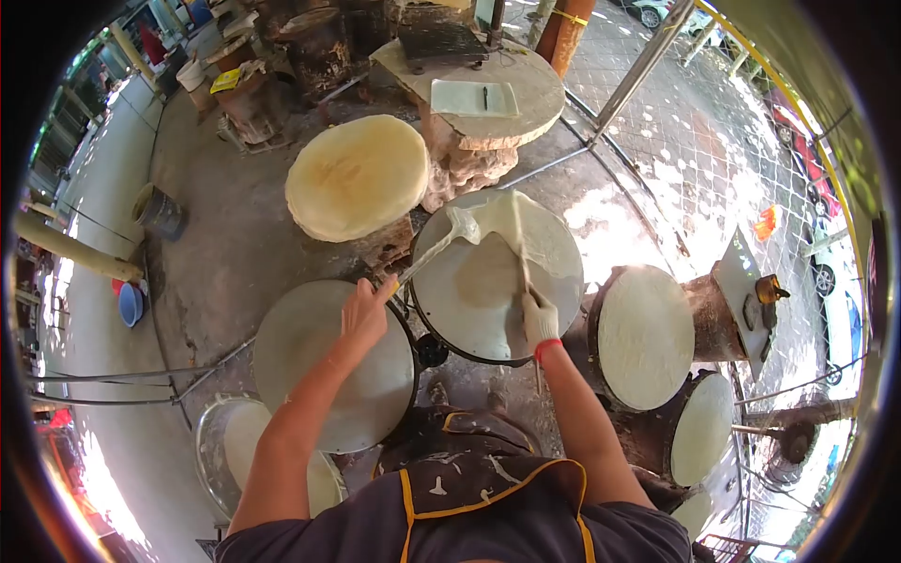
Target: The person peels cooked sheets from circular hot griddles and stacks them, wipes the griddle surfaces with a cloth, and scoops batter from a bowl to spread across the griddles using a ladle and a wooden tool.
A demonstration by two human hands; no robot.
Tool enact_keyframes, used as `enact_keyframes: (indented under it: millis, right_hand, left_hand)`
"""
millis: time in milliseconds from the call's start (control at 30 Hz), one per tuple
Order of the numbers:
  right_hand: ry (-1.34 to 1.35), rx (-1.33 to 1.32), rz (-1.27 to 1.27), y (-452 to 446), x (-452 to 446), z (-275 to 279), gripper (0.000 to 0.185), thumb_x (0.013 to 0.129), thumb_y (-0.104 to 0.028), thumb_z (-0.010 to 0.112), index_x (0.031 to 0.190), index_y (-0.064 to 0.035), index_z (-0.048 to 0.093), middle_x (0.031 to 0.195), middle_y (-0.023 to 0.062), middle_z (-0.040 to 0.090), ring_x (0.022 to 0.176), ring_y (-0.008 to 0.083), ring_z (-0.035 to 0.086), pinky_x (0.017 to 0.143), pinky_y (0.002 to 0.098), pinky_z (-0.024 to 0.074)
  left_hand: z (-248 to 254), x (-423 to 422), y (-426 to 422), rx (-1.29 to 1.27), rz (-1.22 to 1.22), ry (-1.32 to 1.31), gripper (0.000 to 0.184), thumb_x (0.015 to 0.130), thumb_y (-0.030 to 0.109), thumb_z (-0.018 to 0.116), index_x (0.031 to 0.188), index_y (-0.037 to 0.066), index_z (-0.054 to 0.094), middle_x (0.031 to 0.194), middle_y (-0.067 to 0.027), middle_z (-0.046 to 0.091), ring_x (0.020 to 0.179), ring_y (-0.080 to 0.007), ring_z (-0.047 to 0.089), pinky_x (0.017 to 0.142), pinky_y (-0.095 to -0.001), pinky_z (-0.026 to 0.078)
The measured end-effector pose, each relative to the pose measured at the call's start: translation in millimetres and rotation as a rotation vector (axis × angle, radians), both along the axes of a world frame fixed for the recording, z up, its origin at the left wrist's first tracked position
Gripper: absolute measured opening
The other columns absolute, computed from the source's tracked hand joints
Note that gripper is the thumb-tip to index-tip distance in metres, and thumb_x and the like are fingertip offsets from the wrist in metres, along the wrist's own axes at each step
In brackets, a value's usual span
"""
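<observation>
My left hand point(366, 314) grips the yellow handle end of a long scraper-like tool point(427, 256), whose far end is coated in pale batter. My right hand point(541, 319), in a white glove with a red band at the wrist, is closed round a long thin stick-like tool point(523, 253). Its far end is also covered in batter. Both tools reach over a round griddle point(479, 328). Wet batter point(493, 220) lies at the far side and hangs between the tool ends. The exact shape of both tool heads is hidden by batter.
A second round griddle point(328, 366) stands at left, with a batter tub point(221, 450) beside it. Beyond is a stack of pale round flatbreads point(357, 178). Pale-topped drums point(646, 338) stand at right. A stone table point(540, 89) holds a white tray point(450, 98). A wire fence point(657, 122) runs behind.
</observation>
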State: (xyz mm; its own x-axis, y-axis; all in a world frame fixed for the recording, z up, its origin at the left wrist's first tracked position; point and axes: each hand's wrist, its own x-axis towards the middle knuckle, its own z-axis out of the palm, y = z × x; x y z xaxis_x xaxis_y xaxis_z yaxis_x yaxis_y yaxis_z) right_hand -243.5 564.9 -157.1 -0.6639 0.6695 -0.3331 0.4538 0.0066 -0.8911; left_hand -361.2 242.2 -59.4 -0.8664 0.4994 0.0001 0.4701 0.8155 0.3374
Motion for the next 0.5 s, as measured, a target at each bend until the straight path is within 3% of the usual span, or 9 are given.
enact_keyframes:
  millis: [67,100,167,267,300,333,400,433,500]
  right_hand:
    - [-0.174,-0.358,0.112,-6,-11,72,0.039,0.086,-0.021,0.057,0.121,-0.0044,0.060,0.080,0.0090,0.065,0.057,0.0091,0.055,0.050,0.0246,0.0427]
    - [-0.173,-0.364,0.121,-1,-4,82,0.039,0.086,-0.021,0.058,0.121,-0.0040,0.060,0.079,0.0079,0.065,0.055,0.0081,0.052,0.048,0.0246,0.0409]
    - [-0.179,-0.374,0.139,17,19,89,0.039,0.085,-0.020,0.058,0.120,-0.0033,0.060,0.076,0.0058,0.063,0.049,0.0061,0.048,0.043,0.0245,0.0372]
    - [0.046,-0.225,-0.148,27,22,49,0.039,0.085,-0.019,0.059,0.120,-0.0016,0.059,0.077,0.0060,0.064,0.051,0.0059,0.049,0.044,0.0240,0.0384]
    - [0.056,-0.109,0.020,34,10,5,0.040,0.085,-0.020,0.058,0.120,-0.0012,0.059,0.076,0.0056,0.063,0.049,0.0051,0.046,0.043,0.0236,0.0368]
    - [0.002,-0.081,0.138,17,-8,21,0.040,0.085,-0.021,0.058,0.120,-0.0014,0.060,0.081,0.0072,0.065,0.057,0.0045,0.050,0.049,0.0215,0.0400]
    - [-0.197,-0.292,0.288,7,-25,72,0.040,0.085,-0.022,0.058,0.119,-0.0001,0.060,0.085,0.0079,0.066,0.066,0.0051,0.055,0.056,0.0201,0.0427]
    - [-0.221,-0.292,0.312,11,-19,83,0.040,0.085,-0.022,0.058,0.119,-0.0009,0.060,0.083,0.0070,0.065,0.065,0.0054,0.054,0.056,0.0202,0.0424]
    - [-0.274,-0.286,0.361,32,1,92,0.039,0.086,-0.023,0.058,0.119,-0.0023,0.060,0.079,0.0053,0.064,0.063,0.0059,0.054,0.054,0.0203,0.0420]
  left_hand:
    - [2,14,-7,0.015,-0.001,0.005,0.057,0.078,-0.005,0.049,0.128,0.021,0.054,0.090,-0.0142,0.045,0.073,-0.0326,0.055,0.062,-0.0413,0.048]
    - [2,18,-11,0.016,0.008,0.006,0.056,0.077,-0.005,0.050,0.127,0.021,0.054,0.090,-0.0137,0.045,0.073,-0.0323,0.056,0.062,-0.0408,0.048]
    - [0,29,-25,0.039,0.049,-0.013,0.055,0.076,-0.004,0.053,0.126,0.020,0.055,0.089,-0.0127,0.046,0.073,-0.0312,0.056,0.063,-0.0397,0.048]
    - [-8,45,-37,0.157,0.133,-0.032,0.052,0.075,-0.001,0.059,0.123,0.019,0.058,0.087,-0.0114,0.047,0.075,-0.0293,0.057,0.064,-0.0382,0.048]
    - [-16,51,-37,0.225,0.144,-0.018,0.049,0.075,0.000,0.060,0.122,0.017,0.059,0.086,-0.0115,0.048,0.075,-0.0288,0.056,0.065,-0.0377,0.048]
    - [-21,53,-36,0.294,0.153,0.000,0.047,0.076,0.001,0.062,0.121,0.015,0.059,0.085,-0.0115,0.050,0.076,-0.0284,0.056,0.065,-0.0373,0.048]
    - [-20,60,-25,0.502,0.059,0.083,0.043,0.077,0.002,0.063,0.119,0.010,0.059,0.082,-0.0099,0.051,0.071,-0.0239,0.057,0.060,-0.0336,0.047]
    - [-20,59,-20,0.610,0.007,0.132,0.041,0.078,0.003,0.064,0.118,0.007,0.059,0.080,-0.0091,0.052,0.069,-0.0217,0.057,0.058,-0.0318,0.046]
    - [-24,71,-25,0.694,0.156,-0.151,0.035,0.083,0.007,0.061,0.117,0.003,0.057,0.074,-0.0059,0.051,0.060,-0.0158,0.054,0.052,-0.0283,0.043]
